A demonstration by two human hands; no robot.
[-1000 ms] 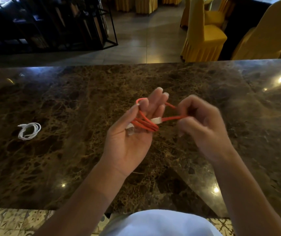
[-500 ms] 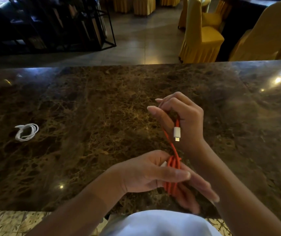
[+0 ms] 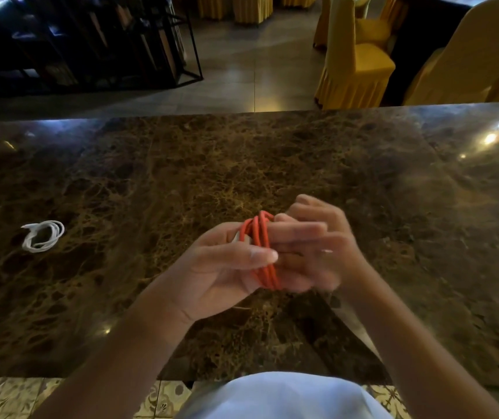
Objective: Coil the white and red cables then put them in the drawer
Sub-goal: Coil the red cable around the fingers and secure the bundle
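Left hand (image 3: 218, 267) grips red cable (image 3: 262, 252) coil; right hand (image 3: 317, 246) blurred, fingers curled at it.
White cable (image 3: 42, 235) coiled on bench (image 3: 181, 164), well left.

The red cable (image 3: 260, 249) is now all loops around the left hand (image 3: 221, 267) — no free end showing; the right hand (image 3: 323, 240) has dropped close beside it, blurred.
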